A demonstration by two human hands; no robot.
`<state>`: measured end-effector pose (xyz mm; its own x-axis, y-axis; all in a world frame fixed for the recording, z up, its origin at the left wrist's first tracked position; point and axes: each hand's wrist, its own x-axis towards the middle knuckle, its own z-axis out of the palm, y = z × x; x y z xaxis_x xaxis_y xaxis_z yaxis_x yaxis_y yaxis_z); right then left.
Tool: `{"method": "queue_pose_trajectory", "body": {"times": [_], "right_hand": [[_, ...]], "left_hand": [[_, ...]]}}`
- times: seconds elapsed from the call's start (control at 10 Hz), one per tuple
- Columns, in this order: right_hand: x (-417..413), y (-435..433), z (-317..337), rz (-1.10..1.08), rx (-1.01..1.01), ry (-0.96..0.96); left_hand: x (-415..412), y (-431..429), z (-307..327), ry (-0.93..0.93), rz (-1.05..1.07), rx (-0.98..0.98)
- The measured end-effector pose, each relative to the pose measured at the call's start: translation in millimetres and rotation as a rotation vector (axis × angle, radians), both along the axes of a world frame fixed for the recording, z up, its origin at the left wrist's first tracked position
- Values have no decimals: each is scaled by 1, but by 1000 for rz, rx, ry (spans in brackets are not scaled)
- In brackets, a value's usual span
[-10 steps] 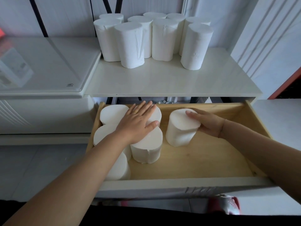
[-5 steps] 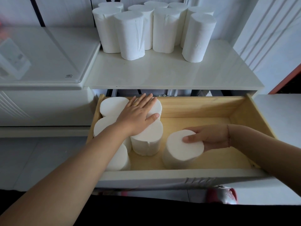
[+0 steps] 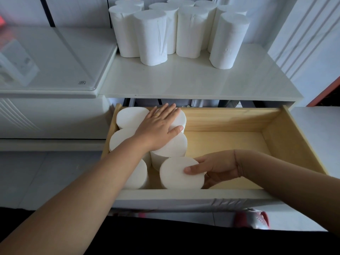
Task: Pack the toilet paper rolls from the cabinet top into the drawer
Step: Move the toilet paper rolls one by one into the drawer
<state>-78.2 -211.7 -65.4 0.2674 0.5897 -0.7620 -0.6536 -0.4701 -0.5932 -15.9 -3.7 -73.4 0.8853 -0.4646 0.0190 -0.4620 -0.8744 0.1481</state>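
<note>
1. Drawer [image 3: 287,144] stands pulled out, its right half bare wood.
2. Rolls [image 3: 176,30] on the cabinet top [image 3: 184,80] are plain white, upright, clustered far back.
3. Left hand [image 3: 158,129] lies flat, fingers spread, on packed rolls [image 3: 132,115] at left; right hand [image 3: 219,168] grips the near roll [image 3: 176,172], seemingly touching its neighbour.

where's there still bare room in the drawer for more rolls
The drawer floor is bare from the packed rolls to its right wall, behind the right hand. The left side is crowded, under the left hand.
</note>
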Motion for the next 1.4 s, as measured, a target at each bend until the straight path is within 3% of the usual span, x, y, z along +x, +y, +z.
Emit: {"method": "queue_pose_trajectory", "body": {"times": [0.2, 0.9, 1.0, 1.1, 1.2, 1.3, 1.4], "right_hand": [[-2, 3, -2, -126, -66, 101], [-3, 37, -2, -156, -56, 93], [-3, 37, -1, -143, -74, 25], [-2, 38, 10, 31, -291, -341], [3, 34, 25, 257, -557, -855], [14, 20, 42, -55, -616, -1170], [50, 3, 59, -490, -538, -1398]], "left_hand": [[1, 0, -1, -4, 3, -10], [2, -2, 0, -5, 14, -13], [2, -2, 0, -9, 16, -16], [2, -1, 3, -23, 14, -75], [2, 0, 10, -91, 12, -198], [2, 1, 15, -162, 24, -207], [5, 3, 14, -188, 68, -167]]}}
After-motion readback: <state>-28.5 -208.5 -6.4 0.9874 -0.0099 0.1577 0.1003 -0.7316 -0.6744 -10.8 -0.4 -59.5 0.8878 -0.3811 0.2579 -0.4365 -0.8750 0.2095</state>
